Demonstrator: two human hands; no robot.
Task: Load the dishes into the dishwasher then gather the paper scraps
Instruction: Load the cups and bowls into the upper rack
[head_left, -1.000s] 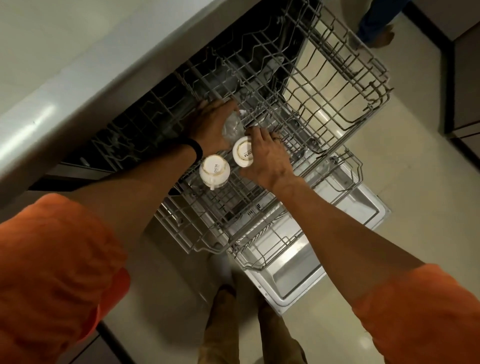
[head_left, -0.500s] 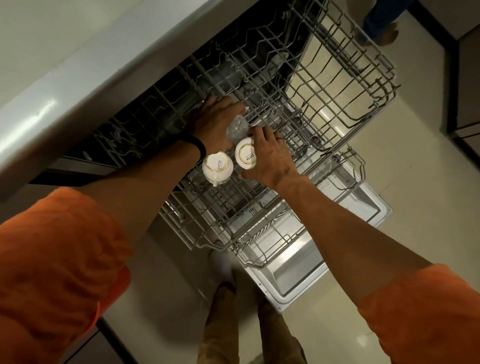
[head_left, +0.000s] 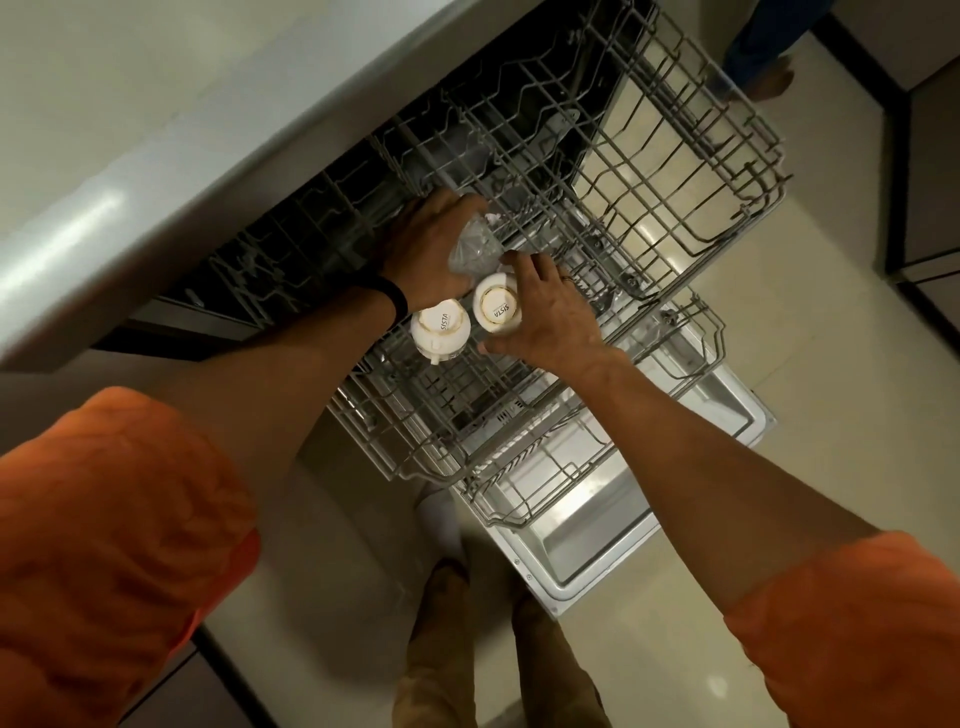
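The dishwasher's upper wire rack (head_left: 675, 171) is pulled out, with the lower rack (head_left: 550, 467) and the open door (head_left: 623, 551) beneath it. Two white cups sit upside down in the upper rack: one cup (head_left: 440, 332) near my left wrist, the other cup (head_left: 497, 310) to its right. My right hand (head_left: 550, 322) grips that right cup, fingers curled round its side. Just behind the cups, my left hand (head_left: 431, 249) holds a clear glass (head_left: 475, 247).
A grey countertop (head_left: 156, 156) overhangs the dishwasher at upper left. Another person's leg and foot (head_left: 763, 57) stand on the pale floor at top right. Dark cabinets (head_left: 924, 156) line the right edge. My own feet (head_left: 467, 649) stand beside the open door.
Both hands stay at the cups and the glass with little movement. The white cup in my right hand has turned slightly more upright in the rack.
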